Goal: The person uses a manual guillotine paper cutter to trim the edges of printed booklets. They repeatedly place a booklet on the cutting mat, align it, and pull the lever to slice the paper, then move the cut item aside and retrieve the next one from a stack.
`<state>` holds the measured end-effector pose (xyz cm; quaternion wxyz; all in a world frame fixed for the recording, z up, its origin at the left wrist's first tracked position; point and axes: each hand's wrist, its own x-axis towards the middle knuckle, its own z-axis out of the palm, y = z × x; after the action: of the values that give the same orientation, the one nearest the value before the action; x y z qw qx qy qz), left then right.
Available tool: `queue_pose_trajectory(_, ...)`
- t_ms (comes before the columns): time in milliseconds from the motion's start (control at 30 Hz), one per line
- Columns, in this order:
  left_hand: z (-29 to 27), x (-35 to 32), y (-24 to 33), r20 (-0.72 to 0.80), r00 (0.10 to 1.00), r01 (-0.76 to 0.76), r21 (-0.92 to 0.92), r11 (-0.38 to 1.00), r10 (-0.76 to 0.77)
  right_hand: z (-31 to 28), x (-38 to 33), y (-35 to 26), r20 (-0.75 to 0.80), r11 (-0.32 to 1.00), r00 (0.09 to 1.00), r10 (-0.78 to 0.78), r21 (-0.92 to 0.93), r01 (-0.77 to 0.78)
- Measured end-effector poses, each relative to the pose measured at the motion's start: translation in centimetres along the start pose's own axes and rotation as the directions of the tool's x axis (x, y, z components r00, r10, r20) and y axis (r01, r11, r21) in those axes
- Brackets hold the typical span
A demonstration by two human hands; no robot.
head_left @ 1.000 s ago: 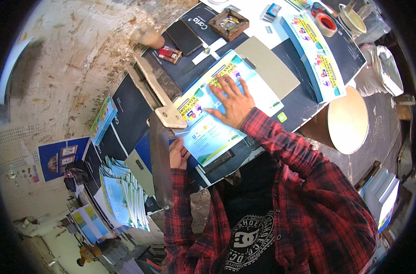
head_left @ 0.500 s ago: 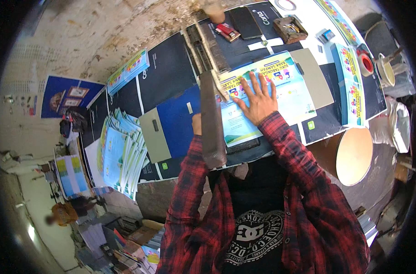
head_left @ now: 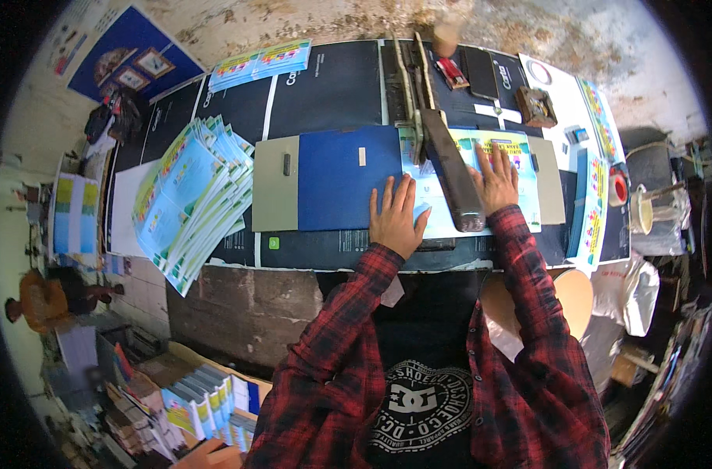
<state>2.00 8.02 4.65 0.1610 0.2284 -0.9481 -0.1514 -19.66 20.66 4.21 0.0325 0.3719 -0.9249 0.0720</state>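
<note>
Dark worktable [head_left: 324,86], both grips spread flat: left hand [head_left: 396,219] and right hand [head_left: 496,181] on printed sheet [head_left: 438,205] beside cutter arm [head_left: 456,178].

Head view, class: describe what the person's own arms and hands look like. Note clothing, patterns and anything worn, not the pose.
Both arms are covered by long sleeves of a red and black checked flannel shirt, worn open over a black top with a round white print. The cuffs end at the wrists. The left hand and right hand are bare: no gloves, and no rings or watch that can be made out.
</note>
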Motion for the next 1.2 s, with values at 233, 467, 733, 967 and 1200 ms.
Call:
queue_pose_trajectory(233,0.6,-0.1,-0.2,-0.007,0.999,0.048,-0.034,0.998,-0.048,-12.7,4.2,-4.2,-0.395,0.95,0.887,-0.237,0.097,0.297)
queue_pose_trajectory(467,1.3,-0.2,-0.4,-0.034,0.999,0.033,0.022,0.999,-0.032,-21.3,1.5,-15.7,-0.03,0.87,0.92,-0.391,0.313,0.38)
queue_pose_trajectory(733,-0.3,-0.2,0.0,0.006,1.0,0.022,-0.027,0.999,-0.022,-8.1,-6.2,-15.0,-0.172,0.955,0.948,-0.268,0.083,0.285)
queue_pose_trajectory(967,-0.1,-0.4,-0.1,-0.039,0.999,0.013,-0.015,1.0,-0.013,-17.3,-0.3,-12.1,0.091,0.565,0.902,-0.421,0.805,0.182)
queue_pose_trajectory(1200,0.4,1.0,0.7,-0.063,0.998,0.004,0.076,0.997,0.001,-7.1,2.6,6.6,-0.134,0.941,0.972,0.191,0.306,-0.143)
